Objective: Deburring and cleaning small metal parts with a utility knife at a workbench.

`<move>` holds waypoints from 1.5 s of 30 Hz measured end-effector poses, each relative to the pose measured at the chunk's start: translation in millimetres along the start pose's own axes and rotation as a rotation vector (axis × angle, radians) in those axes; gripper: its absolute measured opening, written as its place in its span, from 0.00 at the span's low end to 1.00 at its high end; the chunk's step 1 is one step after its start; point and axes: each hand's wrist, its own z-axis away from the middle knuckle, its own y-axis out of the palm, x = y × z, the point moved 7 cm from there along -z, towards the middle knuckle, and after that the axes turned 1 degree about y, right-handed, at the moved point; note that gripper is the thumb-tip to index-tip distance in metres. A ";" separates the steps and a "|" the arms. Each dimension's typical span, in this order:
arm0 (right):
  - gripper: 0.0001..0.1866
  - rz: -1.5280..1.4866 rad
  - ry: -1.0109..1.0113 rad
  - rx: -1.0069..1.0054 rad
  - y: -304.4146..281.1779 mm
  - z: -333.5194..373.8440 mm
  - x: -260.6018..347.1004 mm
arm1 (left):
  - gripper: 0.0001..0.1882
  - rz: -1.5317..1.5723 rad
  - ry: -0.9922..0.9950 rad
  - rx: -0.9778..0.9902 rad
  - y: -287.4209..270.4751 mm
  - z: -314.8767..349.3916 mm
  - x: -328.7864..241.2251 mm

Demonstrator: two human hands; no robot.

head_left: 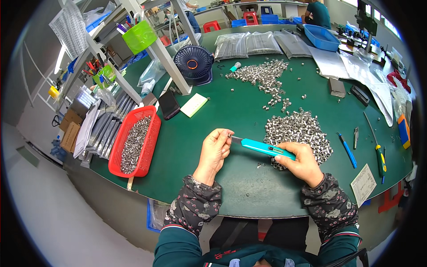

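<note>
From the head camera, your right hand (302,162) is wrapped around the rear of a turquoise utility knife (267,148), its fingers closed on the handle, with the short blade pointing left. Your left hand (215,149) sits just to the left of it, fingers pinched narrow on a small metal part (230,135) held right at the blade tip; the part is too small to make out in detail. Both hands hover just above the green table (231,115), close to your body. Beside your right hand, touching its far side, lies a heap of small silvery metal sleeves (299,131); a second, looser heap (262,73) lies farther back. To your left, a red plastic basket (149,147) holds more of the same parts. A dark phone (169,105) and a pale green notepad (194,105) lie beyond it, near a small dark blue fan (193,63). To your right, a blue pen (347,150) and a screwdriver (377,149) rest on the table.
</note>
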 end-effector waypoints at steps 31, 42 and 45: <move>0.14 0.096 -0.075 -0.066 0.0 4.2 9.1 | 0.13 -0.212 0.008 -0.103 -3.2 1.9 0.8; 0.14 0.245 -0.233 -0.291 -11.3 7.7 19.1 | 0.14 -0.123 -0.034 -0.074 -2.7 1.8 2.4; 0.14 0.211 -0.192 -0.273 -12.2 6.4 15.0 | 0.13 -0.108 -0.013 -0.054 -2.4 1.8 0.9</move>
